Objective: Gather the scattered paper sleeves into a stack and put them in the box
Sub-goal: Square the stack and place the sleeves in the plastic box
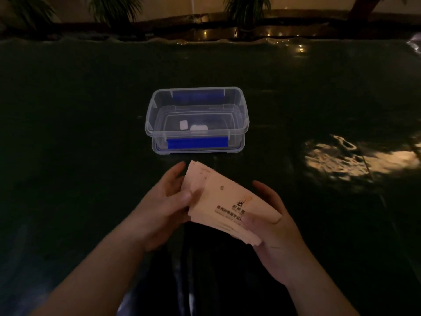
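A stack of pale peach paper sleeves (224, 198) with dark printed text is held above the near edge of the table, slightly fanned. My left hand (164, 206) grips its left end, thumb on top. My right hand (271, 226) holds the right end, thumb pressed on the top sleeve. Just beyond the stack stands a clear plastic box (197, 133) with blue clips, open, resting on its lid. Two small white labels show through its bottom; I see no sleeves inside.
The table (79, 133) is covered with a dark glossy sheet, with a bright light reflection (355, 158) at the right. Potted plants (247, 10) and a dark ledge line the far edge. My dark-clothed lap is below the hands.
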`<state>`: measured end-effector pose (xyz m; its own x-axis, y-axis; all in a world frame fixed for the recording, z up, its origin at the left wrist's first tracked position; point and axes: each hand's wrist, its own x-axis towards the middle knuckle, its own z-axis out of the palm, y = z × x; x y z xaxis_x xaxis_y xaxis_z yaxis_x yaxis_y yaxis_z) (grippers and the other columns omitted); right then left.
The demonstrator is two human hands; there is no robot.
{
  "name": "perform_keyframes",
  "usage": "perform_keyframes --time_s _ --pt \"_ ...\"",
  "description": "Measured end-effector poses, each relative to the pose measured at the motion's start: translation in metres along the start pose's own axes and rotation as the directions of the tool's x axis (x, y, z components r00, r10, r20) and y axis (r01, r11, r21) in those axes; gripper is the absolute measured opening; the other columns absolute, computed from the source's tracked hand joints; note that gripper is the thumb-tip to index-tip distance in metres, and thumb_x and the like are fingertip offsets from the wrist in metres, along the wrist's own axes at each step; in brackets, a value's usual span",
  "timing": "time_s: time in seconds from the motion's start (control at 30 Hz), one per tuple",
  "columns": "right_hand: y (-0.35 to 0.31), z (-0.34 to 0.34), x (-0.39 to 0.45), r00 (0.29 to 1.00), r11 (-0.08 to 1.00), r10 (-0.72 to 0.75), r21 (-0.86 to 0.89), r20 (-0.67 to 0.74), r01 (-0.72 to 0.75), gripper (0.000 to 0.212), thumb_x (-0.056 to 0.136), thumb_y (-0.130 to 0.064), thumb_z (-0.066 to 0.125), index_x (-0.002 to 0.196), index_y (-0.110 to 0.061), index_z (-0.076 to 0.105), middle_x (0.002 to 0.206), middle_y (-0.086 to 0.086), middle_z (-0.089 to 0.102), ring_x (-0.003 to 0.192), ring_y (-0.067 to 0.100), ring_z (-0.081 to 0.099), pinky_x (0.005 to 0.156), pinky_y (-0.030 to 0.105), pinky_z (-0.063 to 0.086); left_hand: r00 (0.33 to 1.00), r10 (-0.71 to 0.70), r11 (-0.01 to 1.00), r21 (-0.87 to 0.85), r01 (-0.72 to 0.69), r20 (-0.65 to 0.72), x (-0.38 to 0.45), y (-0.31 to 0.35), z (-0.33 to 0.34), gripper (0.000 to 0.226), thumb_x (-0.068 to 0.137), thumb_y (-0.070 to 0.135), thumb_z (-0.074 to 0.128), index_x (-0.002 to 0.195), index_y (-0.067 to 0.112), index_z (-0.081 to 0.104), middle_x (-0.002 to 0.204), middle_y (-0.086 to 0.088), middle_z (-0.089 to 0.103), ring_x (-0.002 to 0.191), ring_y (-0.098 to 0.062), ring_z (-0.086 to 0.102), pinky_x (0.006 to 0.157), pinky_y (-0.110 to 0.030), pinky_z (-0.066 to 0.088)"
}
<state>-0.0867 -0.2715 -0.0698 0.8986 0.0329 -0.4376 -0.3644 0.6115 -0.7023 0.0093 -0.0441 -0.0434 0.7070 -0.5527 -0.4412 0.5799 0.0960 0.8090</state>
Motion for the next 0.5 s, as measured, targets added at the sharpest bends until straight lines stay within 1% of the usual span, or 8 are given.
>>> perform_keyframes --time_s 0.03,0.07,0.13,0.2,0.27,0.3,0.4,0.5 --pt "0.0 0.0 0.0 1.0 0.994 -0.013 -0.109 -0.009 0.012 0.092 0.035 -0.015 0.102 0.108 -0.06 0.067 0.12 0.007 0.074 0.105 0.034 0.074 0.078 0.056 0.063 0.998 -0.016 0.995 0.104 0.01 0.062 0.0 0.004 -0.004 0.119 0.049 0.033 0.102 0.146 0.051 0.036 0.138 -0.006 0.068 0.121 -0.032 0.07 0.087 -0.043 0.062" --pt "-0.001 0.0 0.002 0.999 0.971 -0.042 -0.234 -0.009 0.039 0.094 0.038 -0.023 0.102 0.111 -0.066 0.062 0.124 -0.002 0.07 0.109 0.028 0.073 0.08 0.054 0.063 0.994 -0.031 0.975 0.22 0.007 0.103 0.001 0.007 -0.006 0.114 0.057 0.029 0.097 0.149 0.049 0.032 0.136 -0.001 0.069 0.124 -0.03 0.068 0.09 -0.043 0.061" --pt "-0.003 0.002 0.006 0.993 0.891 -0.112 -0.44 0.029 0.113 0.097 0.046 -0.035 0.099 0.12 -0.073 0.051 0.121 -0.025 0.065 0.112 0.009 0.068 0.086 0.045 0.061 0.994 -0.02 0.912 0.409 -0.025 0.106 0.003 0.006 -0.007 0.122 0.06 0.028 0.096 0.153 0.05 0.021 0.135 0.009 0.069 0.126 -0.021 0.067 0.096 -0.042 0.06" --pt "-0.003 0.001 0.012 0.986 0.829 -0.154 -0.534 0.067 0.166 0.1 0.052 -0.037 0.098 0.127 -0.074 0.043 0.118 -0.039 0.06 0.112 -0.006 0.062 0.09 0.036 0.056 0.996 0.04 0.853 0.516 -0.079 0.086 0.005 0.002 -0.001 0.128 0.059 0.031 0.097 0.154 0.049 0.012 0.135 0.018 0.066 0.129 -0.011 0.063 0.103 -0.041 0.056" --pt "0.0 -0.003 0.02 0.983 0.812 -0.168 -0.555 0.077 0.182 0.103 0.055 -0.035 0.098 0.131 -0.073 0.04 0.119 -0.039 0.06 0.114 -0.007 0.061 0.092 0.034 0.054 0.994 0.081 0.809 0.578 -0.106 0.069 0.007 -0.007 0.002 0.13 0.059 0.035 0.095 0.154 0.046 0.006 0.133 0.028 0.063 0.131 -0.001 0.058 0.107 -0.034 0.053" --pt "0.003 -0.005 0.024 0.983 0.814 -0.169 -0.552 0.075 0.182 0.104 0.054 -0.034 0.098 0.131 -0.072 0.04 0.12 -0.037 0.061 0.116 -0.005 0.062 0.094 0.036 0.054 0.994 0.089 0.803 0.587 -0.107 0.059 0.008 -0.01 0.003 0.131 0.059 0.036 0.094 0.155 0.043 0.004 0.133 0.027 0.062 0.131 0.002 0.057 0.109 -0.033 0.051" --pt "0.014 -0.011 0.036 0.985 0.864 -0.163 -0.474 0.058 0.171 0.104 0.051 -0.033 0.101 0.13 -0.071 0.045 0.12 -0.029 0.067 0.118 0.004 0.064 0.096 0.042 0.056 0.994 0.107 0.815 0.57 -0.104 0.029 0.015 -0.018 0.004 0.131 0.057 0.038 0.093 0.156 0.036 0.007 0.139 0.015 0.059 0.13 0.004 0.056 0.111 -0.036 0.049" --pt "0.025 -0.016 0.043 0.992 0.936 -0.121 -0.331 0.021 0.122 0.103 0.047 -0.025 0.104 0.121 -0.074 0.051 0.125 -0.015 0.069 0.122 0.017 0.065 0.095 0.047 0.058 0.996 0.092 0.849 0.521 -0.087 0.018 0.019 -0.026 0.003 0.132 0.056 0.037 0.094 0.156 0.037 0.007 0.142 0.013 0.057 0.131 0.002 0.056 0.113 -0.038 0.047"
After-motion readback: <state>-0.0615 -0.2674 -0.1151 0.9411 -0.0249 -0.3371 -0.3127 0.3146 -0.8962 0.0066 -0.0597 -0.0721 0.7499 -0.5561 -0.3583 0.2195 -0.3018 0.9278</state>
